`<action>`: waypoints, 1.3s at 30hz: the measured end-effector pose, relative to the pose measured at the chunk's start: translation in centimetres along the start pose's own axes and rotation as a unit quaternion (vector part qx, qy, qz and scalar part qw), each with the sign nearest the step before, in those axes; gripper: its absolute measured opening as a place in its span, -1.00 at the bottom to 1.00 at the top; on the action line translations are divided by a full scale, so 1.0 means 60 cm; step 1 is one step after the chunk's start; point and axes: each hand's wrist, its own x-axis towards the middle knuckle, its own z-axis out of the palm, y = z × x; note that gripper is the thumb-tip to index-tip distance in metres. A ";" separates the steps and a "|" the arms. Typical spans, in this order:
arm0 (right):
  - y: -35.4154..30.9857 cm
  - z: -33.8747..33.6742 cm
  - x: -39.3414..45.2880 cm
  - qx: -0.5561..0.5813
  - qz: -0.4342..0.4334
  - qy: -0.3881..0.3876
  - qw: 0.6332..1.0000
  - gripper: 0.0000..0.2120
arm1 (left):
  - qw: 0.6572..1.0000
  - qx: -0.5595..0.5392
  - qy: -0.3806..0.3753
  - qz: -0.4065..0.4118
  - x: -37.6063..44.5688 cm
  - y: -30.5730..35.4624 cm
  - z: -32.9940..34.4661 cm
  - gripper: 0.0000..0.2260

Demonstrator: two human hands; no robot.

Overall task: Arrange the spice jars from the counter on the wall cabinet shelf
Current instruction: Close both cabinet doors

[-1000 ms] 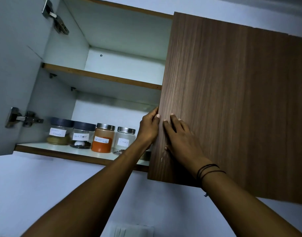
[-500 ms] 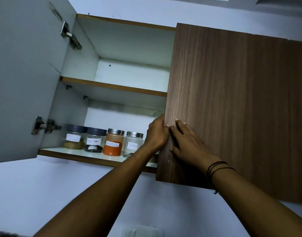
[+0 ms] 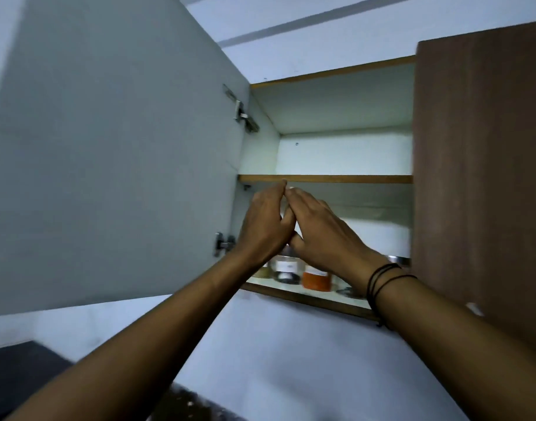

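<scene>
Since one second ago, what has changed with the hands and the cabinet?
Both hands let go of the brown right door and moved left. The left hand and right hand now meet, fingers straight, in front of the open cabinet, holding nothing. The spice jars stayed on the lower shelf, and the left door stayed open.

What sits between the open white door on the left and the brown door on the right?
In the head view, the open cabinet: an upper shelf, the two raised hands (left hand, right hand), and spice jars on the lower shelf.
</scene>
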 end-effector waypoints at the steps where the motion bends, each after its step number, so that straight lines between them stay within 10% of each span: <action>1: -0.024 0.011 0.015 0.022 -0.014 0.006 1.000 -0.31 | 0.999 0.032 0.010 0.008 0.001 -0.015 -0.035 -0.63; 14: -0.353 0.106 0.160 0.310 -0.153 0.061 0.936 -0.39 | 0.874 0.470 0.122 0.004 -0.022 -0.097 -0.434 -0.49; 20: -0.410 0.120 0.187 0.346 -0.145 0.033 0.926 -0.35 | 0.920 0.309 0.134 -0.201 -0.022 -0.116 -0.494 -0.23; 39: -0.323 0.047 0.116 0.357 -0.135 0.099 0.919 -0.39 | 0.975 0.087 0.206 -0.008 -0.021 0.007 -0.456 -0.73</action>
